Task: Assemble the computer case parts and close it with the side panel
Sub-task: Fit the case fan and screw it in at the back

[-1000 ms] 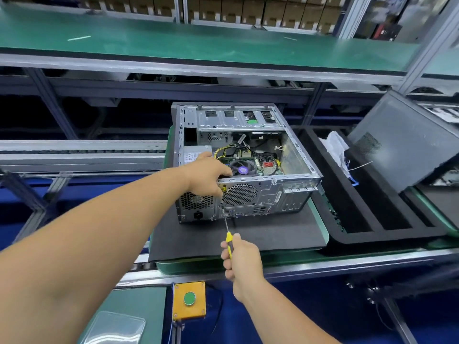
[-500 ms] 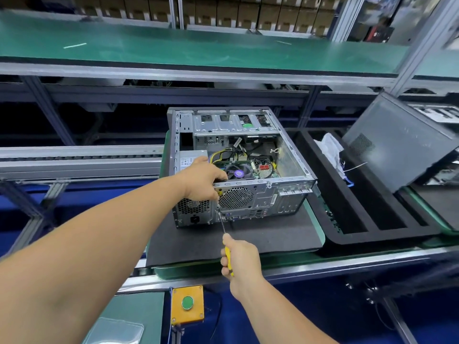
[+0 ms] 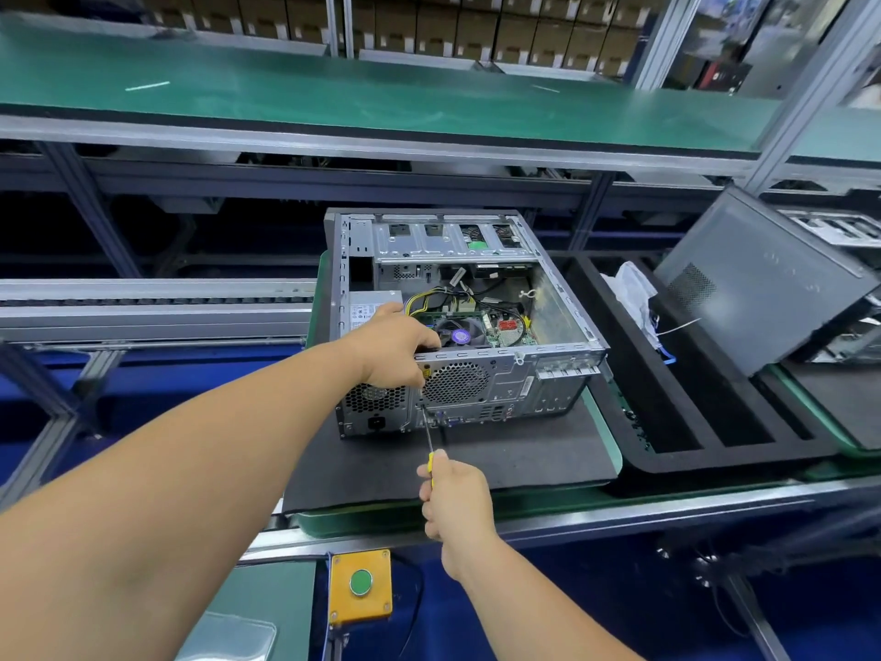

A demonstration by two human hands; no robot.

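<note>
An open grey computer case [image 3: 553,379] lies on its side on a black mat [image 3: 524,450], its rear panel facing me and its board and cables showing. My left hand [image 3: 391,345] grips the case's upper rear edge above the power supply. My right hand [image 3: 453,498] holds a yellow-handled screwdriver [image 3: 427,434] whose tip touches the rear panel next to the fan grille. A dark side panel [image 3: 758,283] leans tilted at the right.
A black foam tray [image 3: 677,422] with long slots sits right of the mat and holds a white plastic bag [image 3: 629,288]. A yellow box with a green button [image 3: 361,582] hangs below the bench edge. A roller conveyor [image 3: 143,307] runs left.
The view has shifted slightly. Both hands keep their holds, and the screwdriver stays against the rear panel.
</note>
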